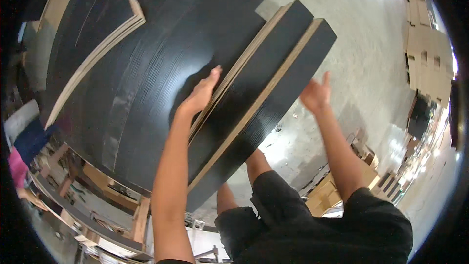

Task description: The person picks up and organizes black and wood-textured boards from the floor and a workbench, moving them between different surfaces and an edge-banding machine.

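Long black boards (273,85) with raw tan edges lie side by side, slanting across the middle and reaching past the near side of a wide black wood-grain surface (161,58). My left hand (201,93) is along the left side of these boards, its fingers stretched out and close against the tan edge. On the opposite side, my right hand (316,95) is by the outer black face, thumb raised and apart. The boards' edge partly hides its other fingers. Neither hand is wrapped round a board.
Thin pale strips (93,61) lie curving across the black surface at left. Another person's pink sleeve (18,168) shows at the far left. Flattened cardboard (427,61) is stacked at the right, beyond the concrete floor (366,34). A carton (325,195) stands near my right arm.
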Tool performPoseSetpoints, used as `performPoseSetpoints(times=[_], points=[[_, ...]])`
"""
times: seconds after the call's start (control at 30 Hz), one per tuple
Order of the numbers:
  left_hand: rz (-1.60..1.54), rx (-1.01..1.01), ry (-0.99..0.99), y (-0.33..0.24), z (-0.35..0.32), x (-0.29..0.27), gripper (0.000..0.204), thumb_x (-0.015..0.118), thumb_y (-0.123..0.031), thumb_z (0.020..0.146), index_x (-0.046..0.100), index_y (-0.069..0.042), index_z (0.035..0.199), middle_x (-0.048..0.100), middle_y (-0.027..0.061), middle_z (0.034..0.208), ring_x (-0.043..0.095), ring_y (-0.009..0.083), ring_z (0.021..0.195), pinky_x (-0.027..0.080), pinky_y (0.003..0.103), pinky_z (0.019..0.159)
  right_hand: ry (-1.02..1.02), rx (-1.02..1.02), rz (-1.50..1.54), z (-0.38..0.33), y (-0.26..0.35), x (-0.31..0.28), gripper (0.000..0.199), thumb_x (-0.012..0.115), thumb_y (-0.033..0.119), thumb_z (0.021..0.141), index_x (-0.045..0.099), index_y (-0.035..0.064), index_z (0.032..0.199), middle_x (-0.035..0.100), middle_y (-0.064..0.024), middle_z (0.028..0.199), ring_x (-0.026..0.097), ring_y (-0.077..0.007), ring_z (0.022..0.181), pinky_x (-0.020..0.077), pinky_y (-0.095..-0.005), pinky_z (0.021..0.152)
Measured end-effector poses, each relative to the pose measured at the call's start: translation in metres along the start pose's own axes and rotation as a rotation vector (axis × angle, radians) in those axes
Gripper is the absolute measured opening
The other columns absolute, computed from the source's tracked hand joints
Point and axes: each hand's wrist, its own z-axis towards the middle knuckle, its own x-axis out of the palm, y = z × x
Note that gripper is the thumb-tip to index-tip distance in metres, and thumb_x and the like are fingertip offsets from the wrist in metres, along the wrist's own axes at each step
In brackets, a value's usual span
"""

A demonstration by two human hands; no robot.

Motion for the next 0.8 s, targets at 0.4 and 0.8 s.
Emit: performPoseSetpoints(times=[0.4,0.8], points=[[0.161,-0.223,-0.034,-0.018,0.024,0.040,0.098,0.024,-0.081,0.100,0.032,-0.007,0.163,0.025,0.0208,0.170,0.013,0.0361,0.160,0.014,0.044,0.129,-0.045,0.009,0.077,-0.019,-0.060,0.055,0.090,0.034,0.079,0.099,0.051,0.0062,0.148,0.056,-0.0130,0.147,0.054,-0.0330,0.132,0.0407,-0.0499,0.114],[0.142,-0.271,-0.096,0.135,-0.277,-0.051,0.092,0.021,-0.074,0.105,0.021,-0.004,0.166,0.017,0.0135,0.174,0.012,0.0273,0.161,0.009,0.038,0.130,-0.107,0.273,0.152,-0.170,-0.340,-0.006,0.089,0.042,0.072,0.100,0.045,0.0023,0.155,0.046,-0.0131,0.162,0.042,-0.0332,0.148,0.0268,-0.0461,0.126]])
